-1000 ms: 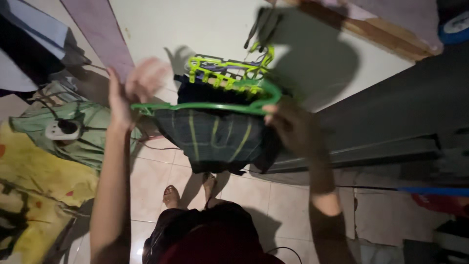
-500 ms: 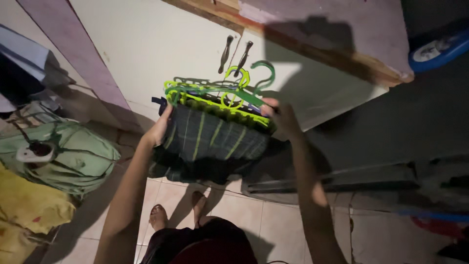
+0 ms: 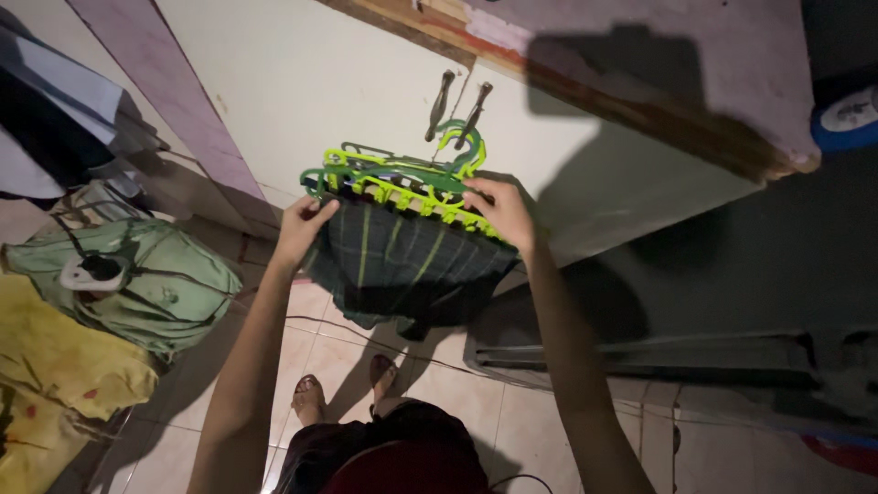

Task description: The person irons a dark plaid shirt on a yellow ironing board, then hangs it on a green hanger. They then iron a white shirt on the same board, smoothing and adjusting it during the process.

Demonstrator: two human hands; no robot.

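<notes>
- Hangers (image 3: 402, 178): a stack of green plastic ones, exact count unreadable, hooked on 2 dark wall pegs (image 3: 457, 102) against the white wall (image 3: 302, 82).
- 1 dark striped cloth (image 3: 402, 265) hangs below the stack.
- Left hand (image 3: 302, 224): fingers clenched on the stack's left end.
- Right hand (image 3: 498, 210): fingers grasping its right end.
- 2 bare feet (image 3: 343, 389) on the tiled floor (image 3: 540, 402).
</notes>
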